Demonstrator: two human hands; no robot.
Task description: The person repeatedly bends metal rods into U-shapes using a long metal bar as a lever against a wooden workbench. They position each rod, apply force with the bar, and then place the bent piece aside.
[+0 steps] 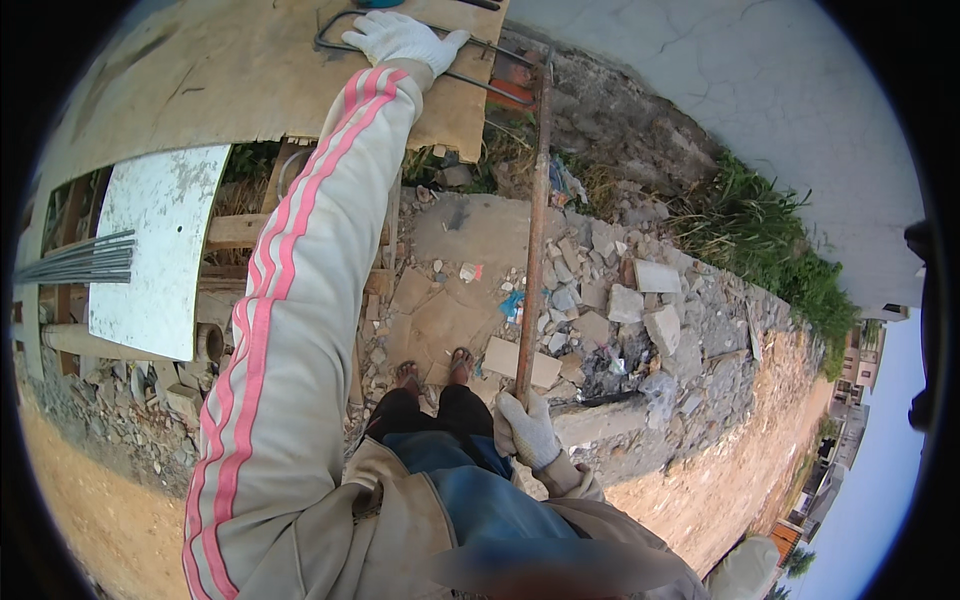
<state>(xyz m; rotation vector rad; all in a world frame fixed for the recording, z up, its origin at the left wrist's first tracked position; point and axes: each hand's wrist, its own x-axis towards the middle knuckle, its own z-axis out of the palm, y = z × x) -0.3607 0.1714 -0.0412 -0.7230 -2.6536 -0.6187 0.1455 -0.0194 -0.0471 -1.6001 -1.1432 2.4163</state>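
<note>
My left hand [405, 42], in a white knit glove, lies flat with its fingers spread on a bent steel rod [322, 36] on the wooden board [200, 80]. The rod forms a long loop whose sides run right, past the board's edge. My right hand [527, 428], also gloved, is wrapped round the lower end of a long rusty metal bar [535, 240]. The bar's far end meets the rod's ends beside the board. A teal thing [380, 3] shows partly above my left hand.
Steel rods [75, 260] lie bundled over a white panel [155, 250] at left. Broken concrete and stones [625, 305] cover the ground around my feet. A grey wall [780, 110] stands at the far right, with grass [760, 220] along its foot.
</note>
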